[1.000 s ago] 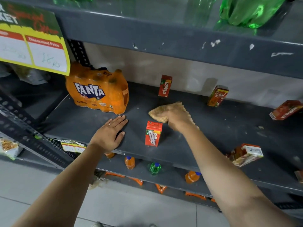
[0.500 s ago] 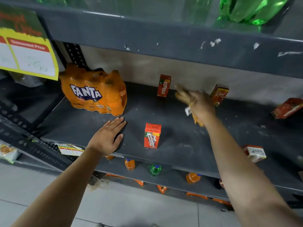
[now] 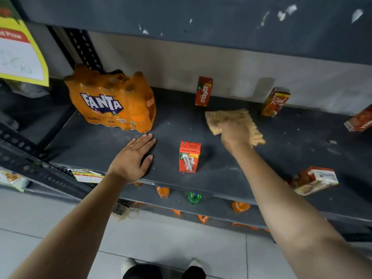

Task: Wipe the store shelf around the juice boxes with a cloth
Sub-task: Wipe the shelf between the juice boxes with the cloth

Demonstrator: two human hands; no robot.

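Head view: the right hand (image 3: 234, 135) presses a tan cloth (image 3: 231, 121) flat onto the dark shelf (image 3: 96, 146), fingers closed on it, in the open patch between the juice boxes, so it can likely sweep without knocking any over. One box (image 3: 189, 157) stands at the cloth's seven o'clock, another (image 3: 203, 91) at its eleven, a third (image 3: 275, 101) at its one. The left hand (image 3: 133, 158) lies spread and empty on the shelf, just below the orange bottle pack (image 3: 112, 100), seemingly bracing the reach.
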